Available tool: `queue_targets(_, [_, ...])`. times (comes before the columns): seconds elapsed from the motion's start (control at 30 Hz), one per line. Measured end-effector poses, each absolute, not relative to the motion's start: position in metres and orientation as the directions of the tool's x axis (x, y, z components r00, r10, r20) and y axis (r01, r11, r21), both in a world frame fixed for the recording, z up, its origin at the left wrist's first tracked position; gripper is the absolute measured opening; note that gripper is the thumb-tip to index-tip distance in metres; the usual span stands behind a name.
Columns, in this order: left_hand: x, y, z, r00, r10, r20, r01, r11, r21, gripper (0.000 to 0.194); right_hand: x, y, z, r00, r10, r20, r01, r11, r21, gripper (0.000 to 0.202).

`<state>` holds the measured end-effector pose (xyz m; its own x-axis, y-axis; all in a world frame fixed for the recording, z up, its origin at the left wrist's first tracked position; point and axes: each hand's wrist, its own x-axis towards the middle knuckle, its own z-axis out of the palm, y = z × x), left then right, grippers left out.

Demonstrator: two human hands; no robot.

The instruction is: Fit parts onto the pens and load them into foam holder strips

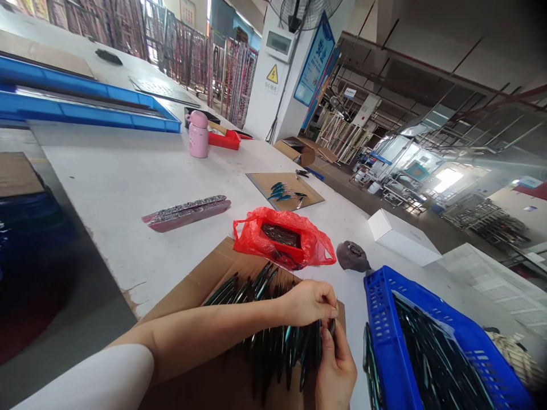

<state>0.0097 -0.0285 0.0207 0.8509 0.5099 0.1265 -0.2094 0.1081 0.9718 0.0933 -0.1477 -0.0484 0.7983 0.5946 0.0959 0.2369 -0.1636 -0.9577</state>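
Note:
My right hand (337, 367) is closed around a slender dark lure-shaped piece (331, 326), mostly hidden by the fingers. Just above it, the fingertips of my left hand (310, 302) are pinched together at the piece's upper end; what they grip is too small to make out. Beneath my left forearm, many glossy dark-green lure-shaped pieces (290, 353) lie in rows on a brown cardboard sheet (192, 296). Beyond the hands sits a red plastic bag (252, 230) around a red box of thin, dark wire-like pieces (280, 234).
At right stands a blue plastic crate (380, 319) full of similar dark pieces. A dark cloth-like lump (352, 256) and a white box (401, 236) lie near it. Further off are a board (258, 182) with several teal pieces, a pink bottle (198, 136) and a blue tray (166, 122).

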Motion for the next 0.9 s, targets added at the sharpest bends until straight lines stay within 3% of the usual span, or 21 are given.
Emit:
queue_targets(0.2, [0.013,-0.026,0.016,0.858,0.512,0.04,-0.151,0.176,0.973,0.021,0.093,-0.147,-0.043,0.801,0.594,0.077,0.26,-0.229,-0.938,0.059])
queue_targets(0.63, [0.017,-0.027,0.009,0.834,0.548,0.063,-0.232,0.244,0.942,0.03,0.091,-0.145,-0.045,0.801,0.599,0.014,0.212,-0.262,-0.942,0.056])
queue_targets(0.9, [0.023,-0.027,-0.006,0.839,0.543,0.036,-0.173,0.203,0.964,0.025,0.09,-0.146,-0.041,0.801,0.598,0.017,0.25,-0.31,-0.917,0.051])
